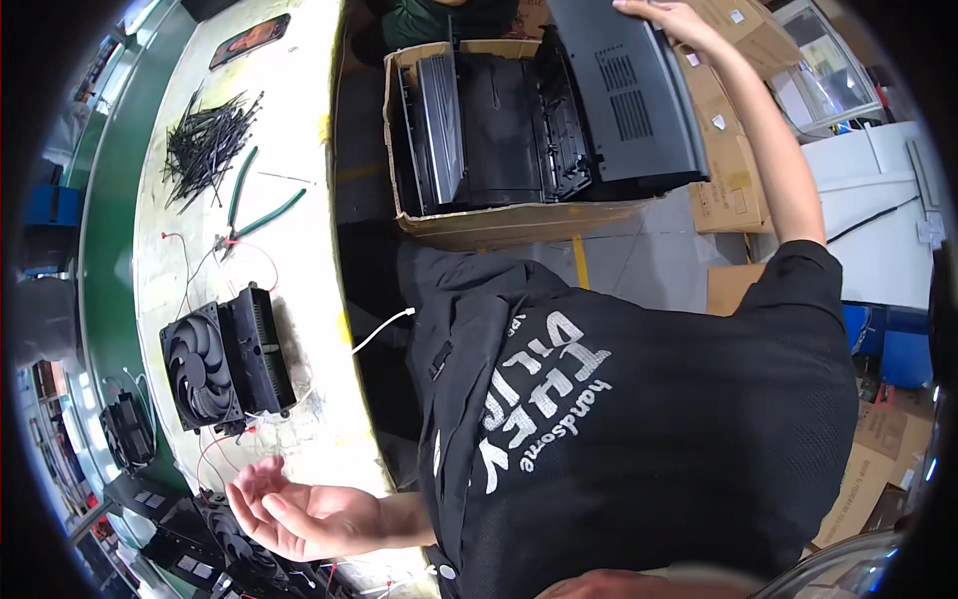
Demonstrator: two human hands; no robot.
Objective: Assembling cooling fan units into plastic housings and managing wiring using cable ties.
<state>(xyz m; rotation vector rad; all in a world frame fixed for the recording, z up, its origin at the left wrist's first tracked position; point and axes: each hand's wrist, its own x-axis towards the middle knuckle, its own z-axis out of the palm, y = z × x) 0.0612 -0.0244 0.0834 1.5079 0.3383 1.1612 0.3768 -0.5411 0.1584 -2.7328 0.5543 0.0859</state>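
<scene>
My right hand (679, 20), reaching far out at the top, grips the edge of a dark grey casing panel (644, 125) with two groups of vent slots. The panel stands tilted against a cardboard box (519, 228) that holds several black casing parts (439, 130). Over the workbench (319, 389), my left hand (309, 514) is palm up, its fingers loosely curled and apart, with nothing in it. Nearest to that hand lies a black fan (200, 369) beside a black finned block (261, 349), with thin red wires around them.
Green-handled cutting pliers (230, 235), a heap of black cable ties (205, 145) and a phone (249, 40) lie on the bench. More black fan units (239, 544) stand at the lower left. Cardboard cartons (728, 190) line the right. Another person's dark green clothing (449, 22) shows behind the box.
</scene>
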